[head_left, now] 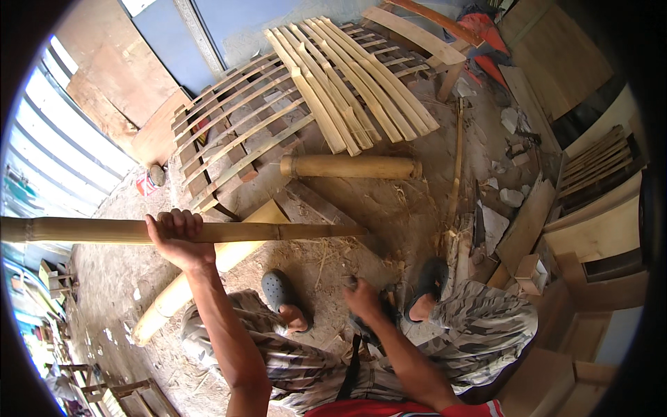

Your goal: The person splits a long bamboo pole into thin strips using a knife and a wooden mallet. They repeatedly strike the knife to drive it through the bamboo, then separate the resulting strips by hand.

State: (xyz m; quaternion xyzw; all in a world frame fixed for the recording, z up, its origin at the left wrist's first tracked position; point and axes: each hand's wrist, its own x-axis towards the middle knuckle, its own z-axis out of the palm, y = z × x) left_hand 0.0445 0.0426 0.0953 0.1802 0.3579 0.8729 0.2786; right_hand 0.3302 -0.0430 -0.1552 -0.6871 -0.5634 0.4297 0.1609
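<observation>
Head view, left hand (175, 238) fingers wrapped around bamboo pole (278, 231), right hand (363, 299) fingers' spread unclear

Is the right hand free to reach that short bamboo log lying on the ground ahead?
Probably not right away: the right hand is low between the feet, and the short bamboo log lies well beyond, across open dirt.

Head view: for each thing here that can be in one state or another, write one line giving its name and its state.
Left hand: closed around the bamboo strip.
Bamboo strip: split, held level off the ground.
Right hand: closed low between the knees, what it grips is unclear.
Short bamboo log: whole, lying on the ground.
Slatted bamboo frame: assembled, lying flat.
Split bamboo slats: loose, fanned on the frame.
</observation>
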